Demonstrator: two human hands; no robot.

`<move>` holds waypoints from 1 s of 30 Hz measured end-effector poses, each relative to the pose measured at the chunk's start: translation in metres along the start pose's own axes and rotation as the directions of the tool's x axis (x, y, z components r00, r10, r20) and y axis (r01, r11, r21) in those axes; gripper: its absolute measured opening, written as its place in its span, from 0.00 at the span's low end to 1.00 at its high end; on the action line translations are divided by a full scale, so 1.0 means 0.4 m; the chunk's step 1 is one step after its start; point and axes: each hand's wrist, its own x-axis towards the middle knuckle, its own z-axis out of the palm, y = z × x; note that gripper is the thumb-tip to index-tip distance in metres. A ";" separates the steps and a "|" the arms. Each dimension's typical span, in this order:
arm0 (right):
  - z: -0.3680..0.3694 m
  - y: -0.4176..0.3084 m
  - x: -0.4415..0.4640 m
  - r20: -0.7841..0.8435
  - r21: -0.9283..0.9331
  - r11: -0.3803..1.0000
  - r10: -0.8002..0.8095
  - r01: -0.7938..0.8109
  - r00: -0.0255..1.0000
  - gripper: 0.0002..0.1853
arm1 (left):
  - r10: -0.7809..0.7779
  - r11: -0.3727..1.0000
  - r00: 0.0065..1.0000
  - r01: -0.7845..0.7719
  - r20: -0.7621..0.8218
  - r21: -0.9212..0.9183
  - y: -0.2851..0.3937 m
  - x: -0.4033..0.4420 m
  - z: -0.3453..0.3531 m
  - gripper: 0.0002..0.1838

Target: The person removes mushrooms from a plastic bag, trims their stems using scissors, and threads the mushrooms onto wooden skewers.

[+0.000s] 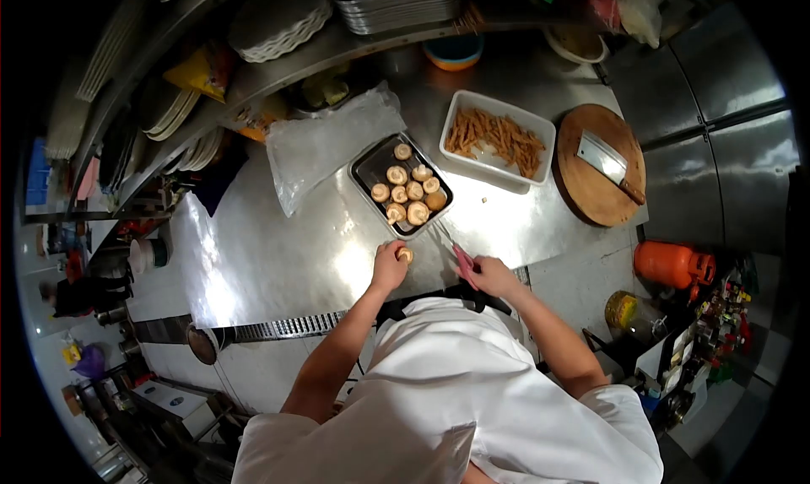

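My left hand is closed on a pale brown mushroom at the front edge of the steel table. To its right, my right hand grips scissors by their pink handles. Their blades point up and left, toward the near corner of a dark tray. Several mushrooms lie in that tray, just beyond both hands. The scissors and the held mushroom are apart.
A white tub of brown strips stands behind the tray. Right of it, a cleaver rests on a round wooden board. A clear plastic bag lies left. Shelves with plates overhang the back. An orange gas cylinder stands right.
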 end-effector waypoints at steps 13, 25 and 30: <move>-0.009 -0.029 -0.011 -0.100 -0.234 0.958 -0.192 0.164 0.976 0.28 | 0.305 0.884 0.936 -0.210 -0.175 0.418 0.167 0.166 -0.148 0.17; -0.019 -0.081 -0.030 -0.190 -0.419 0.872 -0.357 0.253 0.915 0.24 | -0.337 0.501 0.926 0.329 0.170 -0.801 0.158 0.140 -0.157 0.12; -0.009 -0.104 -0.013 -0.223 -0.431 0.859 -0.397 0.275 0.890 0.22 | -0.317 0.448 0.938 0.280 0.141 -0.849 0.197 0.090 -0.133 0.12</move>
